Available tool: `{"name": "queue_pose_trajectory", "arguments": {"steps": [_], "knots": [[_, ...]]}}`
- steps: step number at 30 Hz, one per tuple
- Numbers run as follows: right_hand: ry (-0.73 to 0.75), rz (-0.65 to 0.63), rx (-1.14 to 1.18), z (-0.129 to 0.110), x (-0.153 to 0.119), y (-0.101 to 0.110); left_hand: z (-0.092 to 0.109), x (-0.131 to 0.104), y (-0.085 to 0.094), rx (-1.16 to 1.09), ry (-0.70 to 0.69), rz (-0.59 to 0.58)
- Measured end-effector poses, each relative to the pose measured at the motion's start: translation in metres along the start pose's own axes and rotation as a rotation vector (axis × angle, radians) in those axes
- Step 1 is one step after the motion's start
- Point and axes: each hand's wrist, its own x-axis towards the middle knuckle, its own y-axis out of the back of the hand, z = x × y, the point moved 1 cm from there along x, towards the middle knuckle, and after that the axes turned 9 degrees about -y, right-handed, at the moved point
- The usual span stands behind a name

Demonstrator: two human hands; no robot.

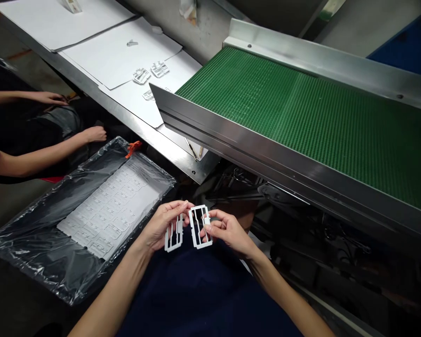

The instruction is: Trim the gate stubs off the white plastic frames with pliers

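Low in the middle of the head view, my left hand [164,223] pinches a white plastic frame [178,238] that hangs below its fingers. My right hand [229,231] grips a second white plastic frame [192,229] by its right side, thumb in front. This second piece is a rectangle with long slots and thin bars, held nearly upright. The fingertips of my left hand are close to its upper left corner; whether they touch it I cannot tell. Both frames are above my dark blue clothing.
A box lined with clear plastic [31,238] holds rows of similar white parts [105,206]. Several white pieces [159,69] lie on a paper-covered metal table [154,133], with a knife-like tool [191,149]. A green conveyor belt [284,98] runs right. Another person's hands [95,134] rest at left.
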Motion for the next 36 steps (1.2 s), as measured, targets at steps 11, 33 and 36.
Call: {"name": "queue_pose_trajectory", "arguments": {"steps": [11,33,36], "knots": [[-0.054,-0.058,0.017,-0.001,0.009,0.001,0.021,0.017,0.007,0.425,-0.032,-0.028],[-0.042,-0.151,-0.055,0.018,0.018,0.002,0.024,0.013,0.01,0.432,-0.128,-0.254],[-0.051,-0.225,-0.095,0.023,0.019,-0.001,0.019,0.005,0.01,0.422,-0.105,-0.282]]}}
